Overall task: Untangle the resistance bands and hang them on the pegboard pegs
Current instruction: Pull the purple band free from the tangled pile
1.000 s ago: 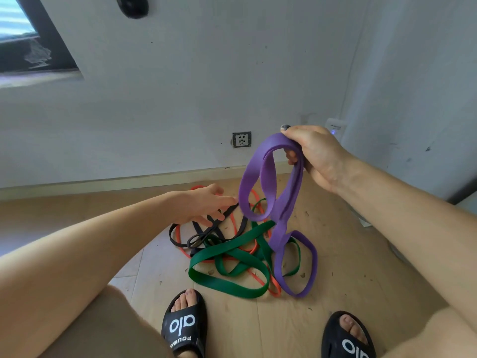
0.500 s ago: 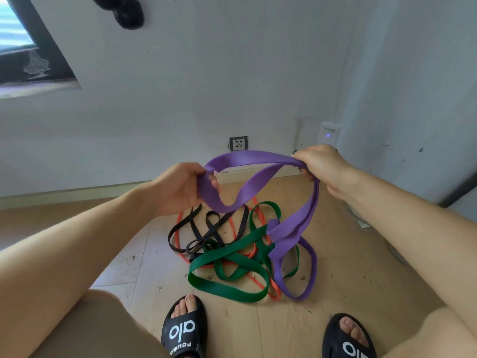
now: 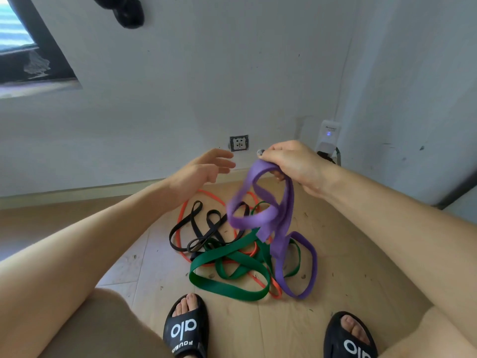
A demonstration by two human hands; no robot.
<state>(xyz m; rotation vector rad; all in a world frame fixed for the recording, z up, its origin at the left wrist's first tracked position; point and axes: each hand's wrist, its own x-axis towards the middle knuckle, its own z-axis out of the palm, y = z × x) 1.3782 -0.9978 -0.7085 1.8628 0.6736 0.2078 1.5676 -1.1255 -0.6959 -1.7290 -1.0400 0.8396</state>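
— Since half a second ago, what has moved?

— Half a second back both hands held the purple band [image 3: 260, 213] stretched between them. Now the left hand [image 3: 204, 169] has let go and hangs free in the air, its grip wide, fingers spread and touching nothing. The freed end of the band has dropped and blurs below the right hand [image 3: 294, 164].

— And the right hand?

— Its grip is closed on the top of the purple band, fist turned down, in front of the wall just above the skirting. From it the band falls in a couple of loose loops, then runs down to the floor [image 3: 348, 254], where its lower loop lies flat at the right edge of the pile.

— What is in the pile?

— A green band [image 3: 227, 288] lies nearest the feet, wide and folded over itself. An orange band [image 3: 275, 289] threads under it and curves up toward the wall. A black band [image 3: 193, 228] lies coiled on the left side. All cross one another; the purple band's lower part passes among the green loops.

— Anything else around?

— Two black slippers [image 3: 184, 329] at the bottom edge, a wall socket [image 3: 239, 143] behind the hands, and a white plug-in device [image 3: 328, 135] with a blue light beside the corner.
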